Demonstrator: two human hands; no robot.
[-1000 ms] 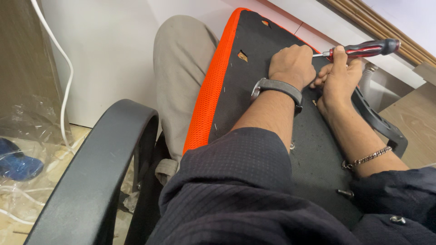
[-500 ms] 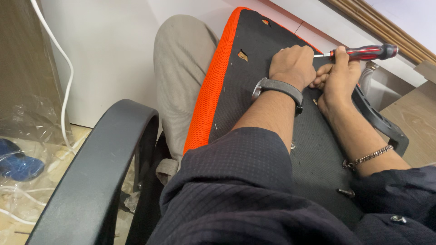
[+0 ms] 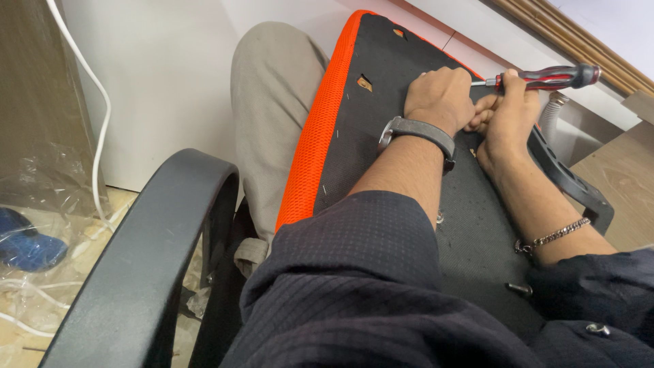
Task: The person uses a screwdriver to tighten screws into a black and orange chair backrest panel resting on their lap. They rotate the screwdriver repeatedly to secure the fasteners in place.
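An upturned chair seat (image 3: 381, 129), black underneath with an orange mesh edge, lies across my lap. My left hand (image 3: 439, 99) rests on its underside with the fingers curled over the metal shaft of a screwdriver (image 3: 545, 76). My right hand (image 3: 507, 116) is closed around the front of the red and black handle. The screwdriver tip is hidden behind my left hand. I wear a watch on the left wrist and a chain bracelet on the right.
A curved black armrest (image 3: 157, 252) stands at the lower left. Another black armrest (image 3: 569, 180) sits at the seat's right edge. Loose screws (image 3: 519, 288) lie on the seat underside. Clear plastic wrap (image 3: 41, 204), a white cable (image 3: 95, 116) and a blue object (image 3: 27, 245) lie on the floor at left.
Both hands and the screwdriver have stayed almost where they were; the handle has shifted only slightly.
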